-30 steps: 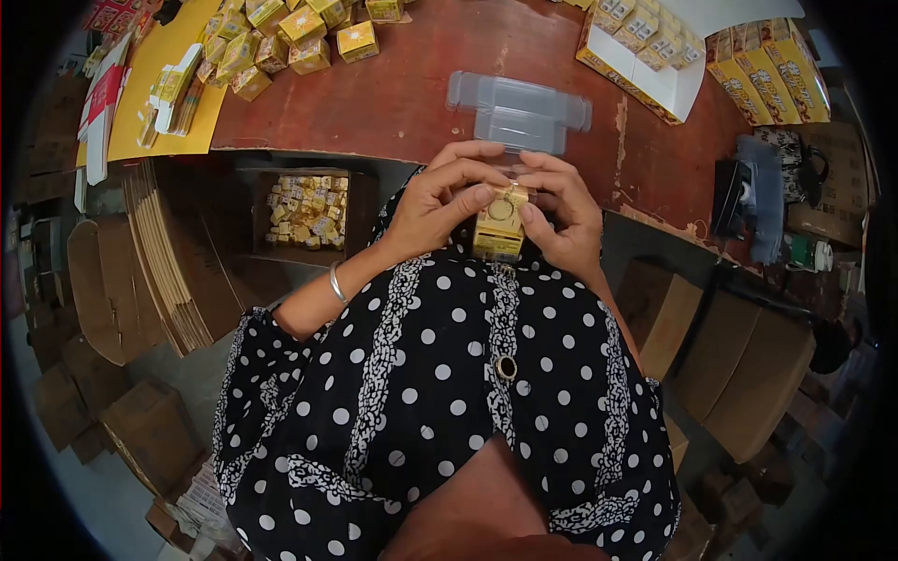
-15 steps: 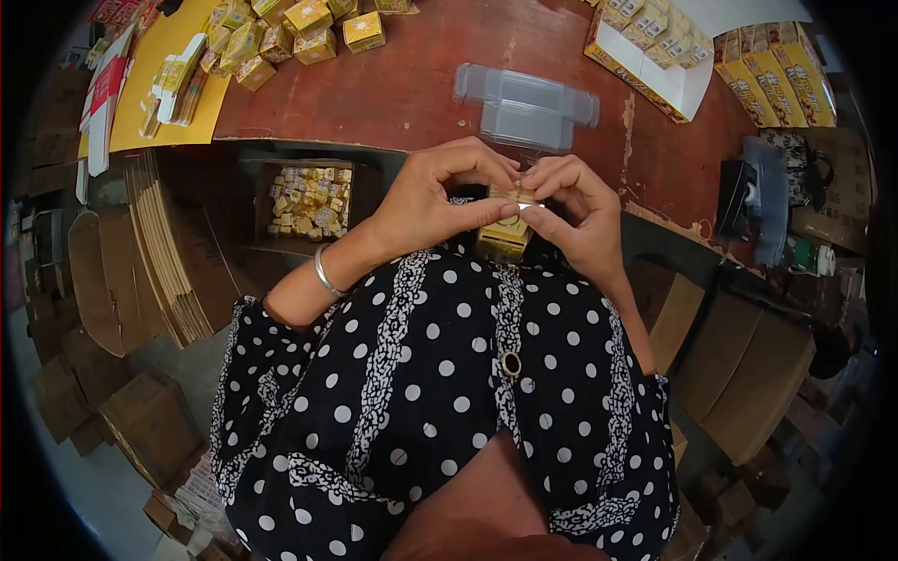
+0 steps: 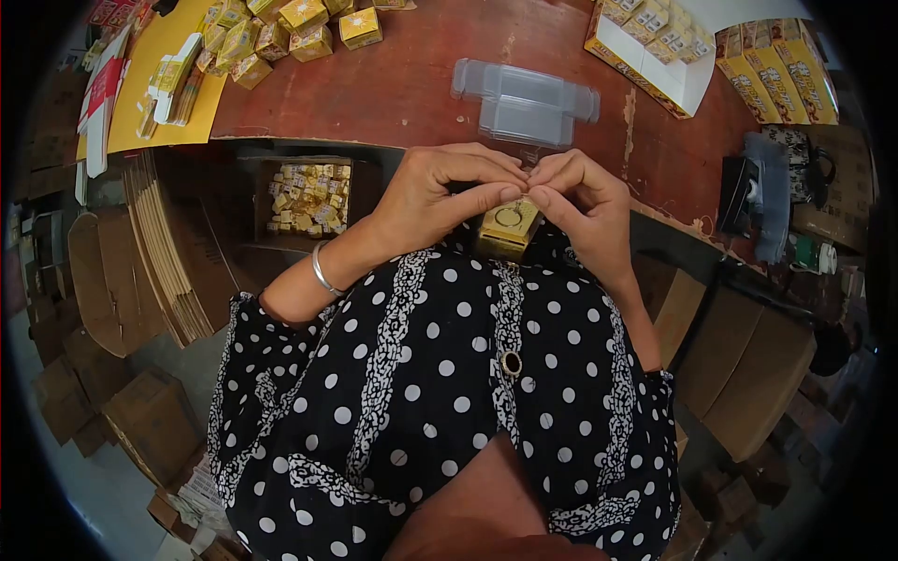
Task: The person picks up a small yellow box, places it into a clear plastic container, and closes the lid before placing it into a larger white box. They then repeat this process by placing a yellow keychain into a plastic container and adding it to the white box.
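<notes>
In front of my chest is a small yellow box [image 3: 510,222] with a dark ring-shaped print on its upper face. My left hand [image 3: 449,185] pinches the box's far end between thumb and fingers. From the other side, my right hand [image 3: 587,201] pinches the same end, its thumb close to the left thumb. The fingers of both hands hide that end, so its flap or edge cannot be made out. Just beyond my hands, a clear plastic tray [image 3: 526,98] lies on the red table [image 3: 412,89].
Yellow boxes [image 3: 309,23] are piled at the back left, near folded cartons [image 3: 178,79] on a yellow sheet. A display box [image 3: 645,65] and upright yellow packs [image 3: 774,73] stand at right. Below the table edge, a carton [image 3: 311,198] holds small gold-wrapped pieces.
Both thumbs have shifted slightly up to the box's far end, and the right hand has moved a little right. More of the box's upper face shows now; a whitish bit between the thumbs is hidden.
</notes>
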